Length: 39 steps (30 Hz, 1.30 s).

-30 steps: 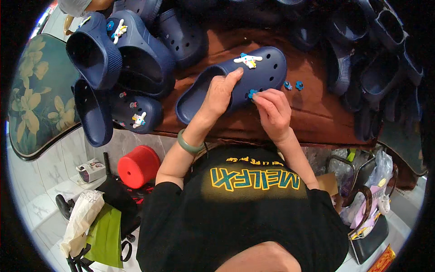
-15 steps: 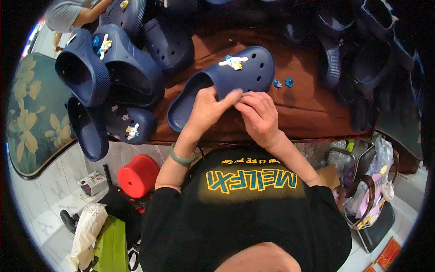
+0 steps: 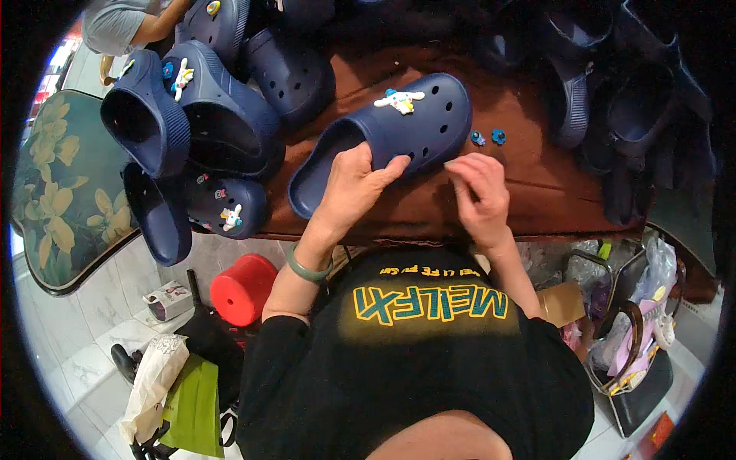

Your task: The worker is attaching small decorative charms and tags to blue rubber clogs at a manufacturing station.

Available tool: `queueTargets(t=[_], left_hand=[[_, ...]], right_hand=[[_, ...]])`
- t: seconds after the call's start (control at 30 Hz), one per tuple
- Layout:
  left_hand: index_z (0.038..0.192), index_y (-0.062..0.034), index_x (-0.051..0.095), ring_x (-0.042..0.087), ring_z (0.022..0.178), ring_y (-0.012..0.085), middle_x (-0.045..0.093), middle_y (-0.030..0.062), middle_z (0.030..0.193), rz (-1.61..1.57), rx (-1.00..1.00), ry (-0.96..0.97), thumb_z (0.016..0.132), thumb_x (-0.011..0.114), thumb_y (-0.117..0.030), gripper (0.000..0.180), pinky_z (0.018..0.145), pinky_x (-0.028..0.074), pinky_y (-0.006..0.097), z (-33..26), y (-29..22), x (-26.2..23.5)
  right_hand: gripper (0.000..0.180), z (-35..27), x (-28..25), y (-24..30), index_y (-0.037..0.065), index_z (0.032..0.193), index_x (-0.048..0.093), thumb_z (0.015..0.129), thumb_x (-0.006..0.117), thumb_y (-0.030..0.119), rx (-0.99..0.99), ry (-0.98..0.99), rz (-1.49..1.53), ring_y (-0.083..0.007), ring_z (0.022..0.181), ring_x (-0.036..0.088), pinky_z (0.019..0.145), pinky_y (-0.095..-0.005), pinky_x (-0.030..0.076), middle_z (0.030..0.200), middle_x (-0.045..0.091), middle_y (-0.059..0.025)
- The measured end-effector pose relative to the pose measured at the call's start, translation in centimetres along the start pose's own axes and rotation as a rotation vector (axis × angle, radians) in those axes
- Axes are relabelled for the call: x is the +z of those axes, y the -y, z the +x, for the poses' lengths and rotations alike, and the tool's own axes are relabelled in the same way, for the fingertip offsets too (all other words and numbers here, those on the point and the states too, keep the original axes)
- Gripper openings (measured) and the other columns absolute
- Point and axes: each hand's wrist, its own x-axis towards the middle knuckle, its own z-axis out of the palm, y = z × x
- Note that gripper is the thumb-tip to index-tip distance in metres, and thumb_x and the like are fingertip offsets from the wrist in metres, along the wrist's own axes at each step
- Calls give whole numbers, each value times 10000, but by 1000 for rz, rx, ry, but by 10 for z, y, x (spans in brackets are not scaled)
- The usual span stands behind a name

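A navy blue foam clog (image 3: 418, 123) lies slanted on the brown cloth, with a white rabbit-like charm (image 3: 399, 100) on its upper and several round holes. My left hand (image 3: 354, 188) grips its side edge, the thumb outside and the other fingers hidden within the opening. By the thumb tip there is a small bluish spot, too small to make out. Just right of the clog hovers my right hand (image 3: 483, 195), fingers bent but apart, nothing visible in them. Two small blue charms, one flower-shaped (image 3: 498, 136) and one paler (image 3: 478, 138), lie on the cloth beyond it.
More navy clogs (image 3: 146, 119) are heaped at the left, some with charms, and others (image 3: 632, 107) stand in shadow at the right. A red stool (image 3: 244, 287), a green bag (image 3: 192, 406) and a basket of plastic bags (image 3: 632, 345) sit below the table. Someone's arm (image 3: 161, 24) shows far left.
My right hand has parted from my left hand and moved right, off the clog's edge. My left hand stays on the clog. The whole view has shifted slightly.
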Motion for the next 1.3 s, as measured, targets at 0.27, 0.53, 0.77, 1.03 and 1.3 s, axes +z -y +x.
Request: queueTargets(t=[0.27, 0.53, 0.77, 1.03, 1.3], left_hand=[[1028, 44, 635, 629, 798, 131, 691, 121, 884, 121, 32, -92, 844, 700, -212, 321, 740, 494, 294, -4, -13, 2], [1052, 47, 629, 614, 813, 126, 690, 100, 926, -213, 3, -55, 877, 668, -223, 323, 752, 486, 277, -11, -10, 8], [1049, 25, 651, 569, 866, 70, 669, 23, 968, -423, -34, -4, 893, 654, -184, 261, 777, 477, 248, -10, -5, 8], [1038, 21, 653, 572, 878, 85, 670, 33, 956, -372, -2, 33, 886, 656, -157, 235, 799, 472, 250, -12, 3, 5], [1034, 34, 648, 574, 870, 89, 669, 27, 942, -461, -15, 75, 868, 656, -107, 218, 789, 475, 249, -5, -7, 9]], right_hand=[[159, -1, -14, -34, 78, 933, 648, 784, 653, 22, 37, -56, -225, -245, 950, 575, 871, -377, 394, 966, 632, -54], [198, 11, -23, -47, 115, 963, 666, 770, 703, 93, 37, -83, -213, -241, 890, 536, 779, -362, 388, 926, 588, -45], [329, 28, 19, 12, 109, 982, 662, 673, 775, 98, -175, 69, 105, -253, 849, 552, 746, -368, 423, 943, 585, -64], [345, 19, 35, 8, 101, 971, 656, 652, 786, 97, -137, -15, 118, -253, 857, 573, 767, -366, 439, 915, 604, -64], [416, 11, 38, -2, 123, 1029, 676, 625, 770, 90, -188, -71, 9, -217, 800, 524, 707, -358, 413, 872, 559, -22]])
